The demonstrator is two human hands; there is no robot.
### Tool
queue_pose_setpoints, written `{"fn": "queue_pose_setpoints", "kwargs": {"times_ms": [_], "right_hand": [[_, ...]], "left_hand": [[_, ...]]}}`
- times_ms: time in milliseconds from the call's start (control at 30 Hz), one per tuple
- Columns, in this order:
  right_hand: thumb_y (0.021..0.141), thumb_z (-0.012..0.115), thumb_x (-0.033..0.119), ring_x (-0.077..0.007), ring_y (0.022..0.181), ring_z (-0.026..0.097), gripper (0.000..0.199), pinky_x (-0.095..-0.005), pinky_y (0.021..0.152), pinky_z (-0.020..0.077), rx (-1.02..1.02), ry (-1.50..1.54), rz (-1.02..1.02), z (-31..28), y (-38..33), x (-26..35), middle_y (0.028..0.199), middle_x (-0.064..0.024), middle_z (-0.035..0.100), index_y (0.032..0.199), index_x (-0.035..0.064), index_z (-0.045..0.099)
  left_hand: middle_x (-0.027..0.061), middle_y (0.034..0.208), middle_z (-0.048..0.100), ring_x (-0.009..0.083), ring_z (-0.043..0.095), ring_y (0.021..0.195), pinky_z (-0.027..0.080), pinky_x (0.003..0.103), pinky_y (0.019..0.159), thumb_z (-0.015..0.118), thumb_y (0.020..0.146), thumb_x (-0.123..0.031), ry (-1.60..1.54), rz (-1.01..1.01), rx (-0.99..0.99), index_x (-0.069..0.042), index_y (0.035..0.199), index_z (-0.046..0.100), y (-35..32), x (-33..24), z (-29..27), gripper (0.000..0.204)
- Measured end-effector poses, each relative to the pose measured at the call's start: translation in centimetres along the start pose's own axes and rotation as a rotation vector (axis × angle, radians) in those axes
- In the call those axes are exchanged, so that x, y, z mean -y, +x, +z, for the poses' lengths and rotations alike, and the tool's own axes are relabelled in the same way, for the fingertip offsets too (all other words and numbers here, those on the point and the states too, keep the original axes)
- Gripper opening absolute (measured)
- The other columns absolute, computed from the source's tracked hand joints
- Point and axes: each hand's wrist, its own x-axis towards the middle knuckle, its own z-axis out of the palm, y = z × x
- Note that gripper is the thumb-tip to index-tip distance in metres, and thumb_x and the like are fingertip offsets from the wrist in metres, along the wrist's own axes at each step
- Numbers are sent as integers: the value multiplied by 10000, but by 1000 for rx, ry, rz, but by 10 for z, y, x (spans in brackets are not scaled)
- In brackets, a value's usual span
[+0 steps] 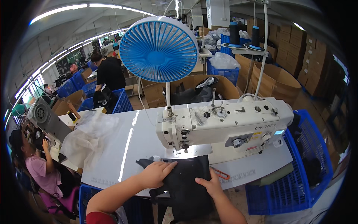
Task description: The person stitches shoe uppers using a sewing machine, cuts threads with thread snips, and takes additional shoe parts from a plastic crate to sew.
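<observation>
A black fabric piece (pixel 188 186) hangs over the front edge of the white sewing table, its upper part lying just before the sewing machine (pixel 223 123). My left hand (pixel 159 173) holds its upper left part, fingers bent over the cloth. On the right edge, my right hand (pixel 210 183) grips the piece with the thumb on top and the other fingers hidden beneath. A dark strap or loop sticks out at the left side of the cloth. Close to my right hand lies an orange-handled tool (pixel 221 173), partly covered. The needle area sits just beyond the cloth's far edge.
A blue fan (pixel 156 54) stands above the machine. Thin white sheeting (pixel 87 138) lies on the table (pixel 108 164) at left. Blue crates (pixel 278 194) flank the table; a large carton (pixel 156 95) stands behind. Black thread cones (pixel 234 34) are overhead. Other people work at left.
</observation>
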Motion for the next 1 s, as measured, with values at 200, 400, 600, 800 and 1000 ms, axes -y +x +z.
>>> {"fn": "queue_pose_setpoints", "kwargs": {"times_ms": [200, 400, 600, 800, 1000], "right_hand": [[725, 782, 107, -178, 1063, 569, 632, -299, 939, 438, 54, 62, -12, -4, 1, 2, 1162, -86, 599, 1282, -3, 506], [763, 758, 114, -165, 1035, 570, 551, -298, 920, 442, 28, 40, -20, -3, 5, -3, 1133, -72, 604, 1249, -3, 526], [803, 734, 144, -179, 1016, 579, 490, -305, 895, 452, -59, -32, -6, 2, 12, -5, 1100, -80, 614, 1231, 8, 538], [807, 714, 334, -298, 1055, 583, 549, -380, 931, 445, -108, -908, -134, 7, 10, 50, 1105, -171, 617, 1206, -6, 552], [718, 698, 551, -308, 1031, 593, 640, -397, 912, 458, 351, -1199, -551, 39, 56, 64, 1040, -150, 648, 1051, 8, 639]], "left_hand": [[152, 946, 639, 336, 623, 890, 479, 417, 790, 715, 603, -113, -62, -18, 49, -8, 1278, 455, -3, 3, 14, 731], [148, 876, 650, 329, 644, 820, 502, 428, 694, 705, 619, -181, 30, -99, 318, -38, 1268, 490, 14, 10, 4, 699], [142, 897, 661, 332, 652, 846, 508, 431, 715, 663, 656, -165, 0, -153, 415, -77, 1274, 520, 36, 19, -3, 640], [150, 925, 666, 332, 650, 871, 511, 430, 744, 644, 669, -142, 48, -96, 479, -76, 1228, 554, 37, 24, 1, 570], [126, 887, 665, 325, 651, 856, 514, 426, 733, 651, 658, -141, 39, -104, 462, -81, 1137, 594, 36, 26, 6, 486]]}}
